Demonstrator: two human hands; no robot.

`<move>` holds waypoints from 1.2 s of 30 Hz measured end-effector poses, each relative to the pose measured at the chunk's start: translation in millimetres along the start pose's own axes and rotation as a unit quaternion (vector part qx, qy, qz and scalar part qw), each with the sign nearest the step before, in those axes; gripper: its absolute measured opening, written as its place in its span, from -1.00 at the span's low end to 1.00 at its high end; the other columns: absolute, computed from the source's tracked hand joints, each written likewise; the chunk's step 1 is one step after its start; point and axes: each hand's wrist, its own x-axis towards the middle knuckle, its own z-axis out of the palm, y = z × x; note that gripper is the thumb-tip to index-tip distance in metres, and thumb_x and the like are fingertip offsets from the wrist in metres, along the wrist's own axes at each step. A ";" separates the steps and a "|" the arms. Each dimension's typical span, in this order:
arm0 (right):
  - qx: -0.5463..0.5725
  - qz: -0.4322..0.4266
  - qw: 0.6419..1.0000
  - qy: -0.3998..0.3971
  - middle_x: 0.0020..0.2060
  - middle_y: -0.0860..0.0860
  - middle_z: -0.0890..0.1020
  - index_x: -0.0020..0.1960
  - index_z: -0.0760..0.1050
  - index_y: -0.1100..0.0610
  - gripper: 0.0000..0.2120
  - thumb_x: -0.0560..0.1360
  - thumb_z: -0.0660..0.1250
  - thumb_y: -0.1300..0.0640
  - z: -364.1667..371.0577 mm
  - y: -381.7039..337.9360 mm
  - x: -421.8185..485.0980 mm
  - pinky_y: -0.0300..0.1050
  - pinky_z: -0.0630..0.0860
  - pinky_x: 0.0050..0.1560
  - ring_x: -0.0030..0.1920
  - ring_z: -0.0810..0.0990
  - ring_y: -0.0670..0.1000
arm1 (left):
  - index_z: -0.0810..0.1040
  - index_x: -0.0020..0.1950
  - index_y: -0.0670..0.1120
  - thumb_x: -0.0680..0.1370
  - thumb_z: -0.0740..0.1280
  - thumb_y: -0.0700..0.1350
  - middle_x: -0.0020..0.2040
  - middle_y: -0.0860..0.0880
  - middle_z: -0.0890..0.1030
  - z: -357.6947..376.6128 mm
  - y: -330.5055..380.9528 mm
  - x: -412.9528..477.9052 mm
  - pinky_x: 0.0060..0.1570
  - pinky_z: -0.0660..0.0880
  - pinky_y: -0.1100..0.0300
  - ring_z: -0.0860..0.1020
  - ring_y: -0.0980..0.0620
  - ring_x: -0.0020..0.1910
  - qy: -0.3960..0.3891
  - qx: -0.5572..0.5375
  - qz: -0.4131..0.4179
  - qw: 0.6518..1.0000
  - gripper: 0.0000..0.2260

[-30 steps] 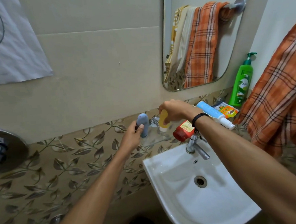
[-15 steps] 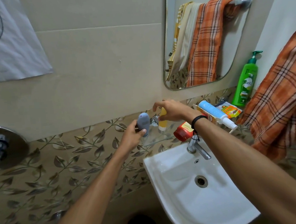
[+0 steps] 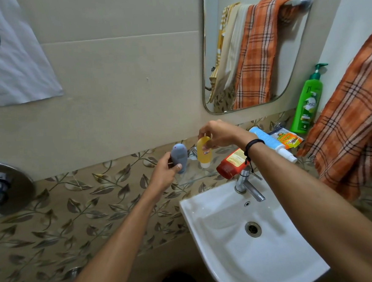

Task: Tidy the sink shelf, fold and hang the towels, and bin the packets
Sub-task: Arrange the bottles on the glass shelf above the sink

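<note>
Mostly the glass shelf (image 3: 196, 178) is hard to make out: it is clear, and only its front edge shows against the leaf tiles, at eleven o'clock of the sink (image 3: 197, 228). The right forearm crosses it, hiding part of the red bottle (image 3: 230, 164), which lies on its side, and one end of the blue tube (image 3: 268, 140). The packets (image 3: 287, 139) lie just beside the tube at three o'clock; how many there are is unclear. At three o'clock of the frame the orange towel (image 3: 352, 133) is cut off by the edge. At ten o'clock a white cloth (image 3: 10, 65) is cut off too.

The left hand (image 3: 163, 175) grips the grey bottle (image 3: 179, 156), fingers curled behind and thumb in front. The right hand (image 3: 218, 135) pinches the top of the yellow bottle (image 3: 204, 154), which is cap down; whether the cap touches the shelf I cannot tell. Grey sits just at nine o'clock of yellow.

A green pump bottle (image 3: 309, 103) stands at one o'clock of the packets. The tap (image 3: 247, 187) stands at six o'clock of the red bottle. The mirror (image 3: 289, 52) shows towels on a rail.
</note>
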 end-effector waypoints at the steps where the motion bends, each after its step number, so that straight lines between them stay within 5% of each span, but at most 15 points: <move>1: 0.003 0.001 1.000 0.002 -0.01 0.07 0.66 0.14 0.62 0.10 -0.73 0.46 0.53 0.14 -0.4 0.2 -0.1 -0.22 0.59 -0.27 -0.15 0.69 0.02 | 0.47 0.42 -0.06 0.62 0.33 -0.27 0.26 -0.06 0.60 -0.5 -0.2 0.3 0.13 0.42 0.11 0.54 -0.03 0.24 -0.001 -0.001 -0.001 1.000 -0.63; 7: 0.005 0.005 1.000 0.022 -0.01 0.07 0.68 0.17 0.63 0.13 -0.71 0.47 0.53 0.12 1.1 3.3 -7.1 -0.09 0.68 -0.15 -0.15 0.70 0.01 | 0.47 0.43 -0.08 0.59 0.38 -0.28 0.26 -0.06 0.61 2.3 1.0 -2.0 0.13 0.45 0.10 0.57 -0.05 0.23 0.000 0.012 0.000 1.000 -0.59; 16: -0.011 0.009 0.998 0.058 0.03 0.05 0.67 0.18 0.62 0.06 -0.70 0.47 0.52 0.06 10.1 4.4 -6.7 -0.10 0.48 -0.12 -0.03 0.60 0.04 | 0.49 0.40 -0.07 0.58 0.38 -0.29 0.24 -0.07 0.61 3.9 -0.6 -1.7 0.10 0.47 0.09 0.56 -0.06 0.20 0.014 0.020 -0.003 1.000 -0.60; 22: -0.026 0.011 0.998 0.049 0.04 0.05 0.68 0.19 0.63 0.06 -0.68 0.46 0.53 0.07 7.4 5.3 -7.1 0.01 0.61 0.00 0.00 0.63 0.07 | 0.50 0.40 -0.07 0.58 0.38 -0.30 0.22 -0.08 0.63 4.7 -1.8 -1.5 0.22 0.53 -0.03 0.59 -0.07 0.20 0.020 0.024 -0.004 0.999 -0.60; 36: -0.041 0.021 0.998 0.044 0.06 0.07 0.68 0.21 0.62 0.09 -0.66 0.46 0.53 0.07 1.3 12.8 -10.3 0.04 0.62 0.04 0.03 0.64 0.08 | 0.48 0.42 -0.11 0.59 0.36 -0.32 0.21 -0.06 0.61 14.3 6.7 -2.9 -0.10 0.44 0.30 0.55 -0.01 0.15 0.024 0.027 0.008 0.999 -0.59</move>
